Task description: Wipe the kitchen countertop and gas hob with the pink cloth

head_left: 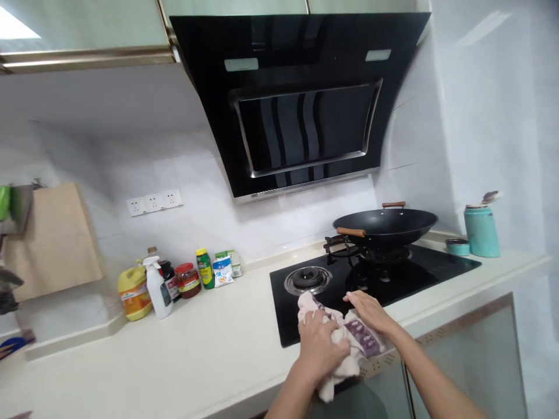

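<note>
A pale pink towel (349, 368) with a purple patterned band lies bunched over the front edge of the black glass gas stove (286, 320), part of it hanging past the counter edge. My left hand (321, 343) is on top, its bent fingers gripping the towel's left part. To the right, my right hand (370, 311) rests by the towel's other side with fingers stretched out and held flat. Just behind the towel is the left burner (308, 279). A black wok (388, 227) with wooden handles sits over the right burner.
A range hood (301, 122) slants out above the stove. On the left counter stand a spray bottle (158, 288), a yellow jug (134, 294), a red-lidded jar (187, 281) and small packets (223, 272). A teal canister (481, 233) and low tin (457, 247) stand at right.
</note>
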The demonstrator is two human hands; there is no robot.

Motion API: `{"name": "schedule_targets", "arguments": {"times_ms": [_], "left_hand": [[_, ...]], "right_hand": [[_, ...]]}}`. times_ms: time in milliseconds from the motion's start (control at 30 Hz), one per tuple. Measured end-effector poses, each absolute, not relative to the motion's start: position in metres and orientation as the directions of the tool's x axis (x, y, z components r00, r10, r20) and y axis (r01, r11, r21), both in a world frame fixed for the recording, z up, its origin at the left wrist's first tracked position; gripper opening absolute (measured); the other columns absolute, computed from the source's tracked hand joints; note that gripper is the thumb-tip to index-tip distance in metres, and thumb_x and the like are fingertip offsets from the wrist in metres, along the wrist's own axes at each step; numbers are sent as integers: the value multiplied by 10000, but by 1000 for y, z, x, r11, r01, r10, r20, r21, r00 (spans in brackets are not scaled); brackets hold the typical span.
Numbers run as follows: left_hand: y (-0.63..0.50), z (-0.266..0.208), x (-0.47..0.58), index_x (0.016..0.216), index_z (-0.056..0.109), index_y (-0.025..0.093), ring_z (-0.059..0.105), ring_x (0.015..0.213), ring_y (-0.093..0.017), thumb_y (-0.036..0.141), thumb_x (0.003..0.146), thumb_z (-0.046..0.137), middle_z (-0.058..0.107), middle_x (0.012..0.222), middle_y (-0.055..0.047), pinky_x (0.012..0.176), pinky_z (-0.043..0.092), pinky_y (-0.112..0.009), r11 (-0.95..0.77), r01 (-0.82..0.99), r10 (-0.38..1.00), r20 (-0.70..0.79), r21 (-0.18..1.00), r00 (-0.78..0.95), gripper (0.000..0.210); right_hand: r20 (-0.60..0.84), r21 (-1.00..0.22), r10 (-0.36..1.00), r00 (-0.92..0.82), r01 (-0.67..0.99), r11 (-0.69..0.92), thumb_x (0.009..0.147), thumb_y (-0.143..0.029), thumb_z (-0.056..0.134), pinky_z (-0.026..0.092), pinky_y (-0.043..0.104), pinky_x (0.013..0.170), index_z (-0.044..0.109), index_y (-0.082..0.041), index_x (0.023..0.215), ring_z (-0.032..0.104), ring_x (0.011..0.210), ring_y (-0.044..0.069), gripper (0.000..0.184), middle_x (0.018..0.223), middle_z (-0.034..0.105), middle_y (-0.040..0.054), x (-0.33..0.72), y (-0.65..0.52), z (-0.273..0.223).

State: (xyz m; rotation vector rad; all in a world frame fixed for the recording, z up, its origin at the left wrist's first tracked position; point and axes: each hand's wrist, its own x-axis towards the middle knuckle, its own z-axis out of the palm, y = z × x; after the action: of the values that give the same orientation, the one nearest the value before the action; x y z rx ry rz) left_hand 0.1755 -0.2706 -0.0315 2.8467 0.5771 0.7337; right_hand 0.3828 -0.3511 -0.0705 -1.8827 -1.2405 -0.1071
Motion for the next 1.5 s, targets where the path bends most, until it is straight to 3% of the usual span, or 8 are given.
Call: {"name": "schedule_targets", "arguments": {"times_ms": [200,367,500,633,800,1167,1333,1500], "left_hand": [[-229,-28,84,1019,762,288,547,1202,-295,346,792,651,658,1264,-66,1003,444,-436,-844,478,535,439,243,722,260],[-165,-23,-19,1115,731,270,543,1241,-287,439,885,511,640,1315,-71,1041,439,-439,-675,701,729,361,230,582,360],[-124,-15,-90,1232,695,279,526,1266,-316,400,896,426,631,1355,-74,1024,439,-451,-536,836,820,308,116,482,446],[-115,-6,-118,1143,725,340,519,1275,-355,353,823,502,661,1328,-52,1017,428,-508,-496,868,814,338,-21,473,391],[-149,-14,-81,1102,725,303,593,1152,-346,430,872,489,678,1265,-73,910,489,-497,-461,886,807,442,58,391,353],[-277,-61,62,1047,717,287,538,1122,-362,444,807,680,635,1217,-129,970,407,-532,-845,521,490,567,122,662,289],[-281,-70,74,1235,655,343,507,1176,-385,533,844,650,599,1318,-125,1003,380,-572,-871,471,466,534,138,705,434],[-250,-75,22,1334,608,364,495,1252,-388,330,706,770,584,1361,-109,1048,386,-557,-866,495,457,526,78,717,649]], "right_hand": [[486,-576,731,478,805,-143,973,-556,247,403,425,1083,717,-265,1041,611,1166,246,557,1188,705,65,388,-349,-79],[476,-558,739,476,813,-165,956,-561,321,384,455,1101,724,-298,1017,593,1189,251,485,1240,676,48,389,-348,-82],[466,-548,743,481,816,-184,950,-545,347,360,473,1119,725,-312,1018,576,1218,256,449,1277,658,41,388,-349,-82],[458,-548,743,488,813,-196,937,-560,382,353,473,1128,720,-315,1058,565,1240,265,434,1293,654,41,387,-351,-82],[454,-560,736,502,803,-202,917,-576,422,350,468,1133,714,-301,1088,553,1258,271,436,1310,646,42,388,-351,-84],[434,-528,747,504,814,-242,895,-558,430,356,468,1129,721,-281,1093,539,1283,271,448,1326,638,57,388,-352,-83],[430,-514,749,504,819,-256,891,-554,432,355,485,1129,717,-282,1106,526,1300,284,449,1341,633,66,390,-352,-85],[432,-492,758,490,832,-257,887,-558,441,363,483,1124,714,-291,1120,528,1301,287,447,1353,626,64,393,-352,-89]]}}
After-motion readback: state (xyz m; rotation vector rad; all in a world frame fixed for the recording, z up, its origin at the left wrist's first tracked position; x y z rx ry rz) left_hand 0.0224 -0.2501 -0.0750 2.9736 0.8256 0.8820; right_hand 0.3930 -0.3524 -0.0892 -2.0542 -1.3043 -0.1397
